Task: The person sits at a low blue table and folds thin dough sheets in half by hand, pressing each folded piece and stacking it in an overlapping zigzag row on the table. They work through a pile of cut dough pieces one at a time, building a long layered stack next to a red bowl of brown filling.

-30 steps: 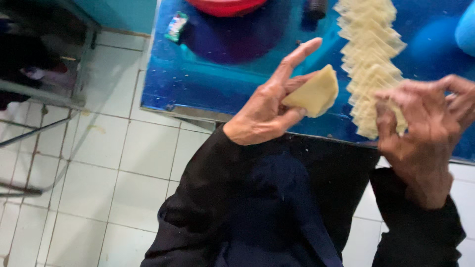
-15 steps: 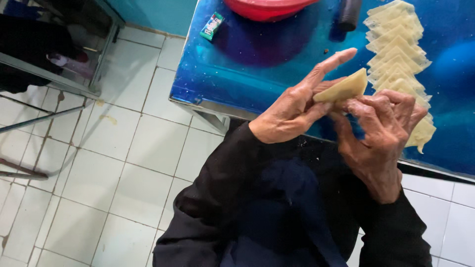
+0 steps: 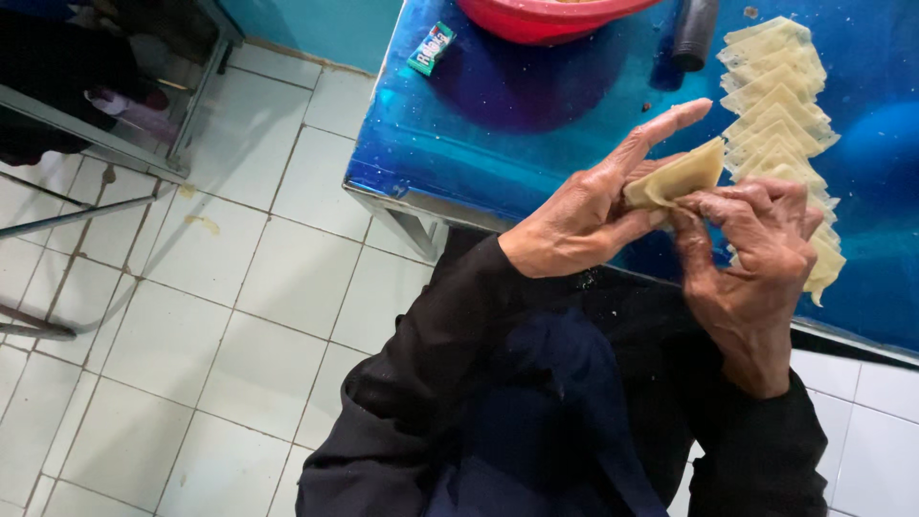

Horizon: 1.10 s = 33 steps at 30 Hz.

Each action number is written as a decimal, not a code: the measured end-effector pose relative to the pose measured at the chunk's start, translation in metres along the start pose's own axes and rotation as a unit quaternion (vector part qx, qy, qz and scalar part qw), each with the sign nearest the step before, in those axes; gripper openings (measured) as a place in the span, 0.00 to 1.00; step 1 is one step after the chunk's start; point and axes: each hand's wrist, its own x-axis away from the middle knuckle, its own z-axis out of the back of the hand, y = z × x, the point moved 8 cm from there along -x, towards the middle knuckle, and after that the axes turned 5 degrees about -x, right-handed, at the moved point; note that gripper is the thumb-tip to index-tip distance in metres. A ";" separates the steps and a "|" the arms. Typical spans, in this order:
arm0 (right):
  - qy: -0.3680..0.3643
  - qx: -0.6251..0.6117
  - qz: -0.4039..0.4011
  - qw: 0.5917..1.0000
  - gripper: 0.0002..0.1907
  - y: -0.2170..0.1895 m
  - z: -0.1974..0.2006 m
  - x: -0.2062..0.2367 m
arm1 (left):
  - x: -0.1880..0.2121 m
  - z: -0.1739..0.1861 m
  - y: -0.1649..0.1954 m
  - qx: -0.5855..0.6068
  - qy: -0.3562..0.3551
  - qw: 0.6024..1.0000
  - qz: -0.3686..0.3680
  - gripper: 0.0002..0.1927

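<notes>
Item: folded dough wrapper (image 3: pixel 678 175), pale yellow, roughly triangular, held in the air above the near edge of the blue table (image 3: pixel 498 144), between both hands. Long axis runs from lower left to upper right in the head view; the pointed tip faces upper right, toward the row of wrappers, the blunter folded end sits lower left against the left palm.

Left hand (image 3: pixel 589 215): closed on the wrapper, thumb beneath and fingers behind it; index finger stretched straight along the top edge, pointing upper right past the tip.

Right hand (image 3: pixel 756 254): fingers curled, thumb and fingertips pinching the lower right edge of the same wrapper. Both hands touch it; the two hands meet at the pinch.

Row of flat dough wrappers (image 3: pixel 780 105): overlapping, laid in a line on the table just right of the held piece, partly hidden behind the right hand.

Red basin (image 3: pixel 546 17): at the far table edge, only its lower part in view.

Dark cylinder (image 3: pixel 694 33): upright beside the basin.

Small green packet (image 3: pixel 431 48): flat near the far left corner of the table.

Black sleeves (image 3: pixel 431 383): cover both forearms.

White tiled floor (image 3: pixel 191 316): left of the table
</notes>
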 end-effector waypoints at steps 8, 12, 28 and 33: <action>0.018 0.020 0.049 0.998 0.10 -0.025 0.004 -0.010 | -0.003 0.002 -0.006 -0.002 0.034 0.999 0.022 0.38; 0.058 -0.046 0.009 0.997 0.06 -0.023 0.012 -0.012 | -0.001 0.003 -0.001 -0.041 0.038 0.998 0.014 0.37; 0.123 -0.592 -0.279 0.746 0.10 0.068 0.040 0.048 | -0.006 -0.003 0.007 0.007 0.035 0.997 0.073 0.38; 0.163 -0.707 -0.313 0.613 0.25 0.086 0.054 0.069 | -0.005 -0.003 0.012 -0.035 0.029 0.996 0.076 0.36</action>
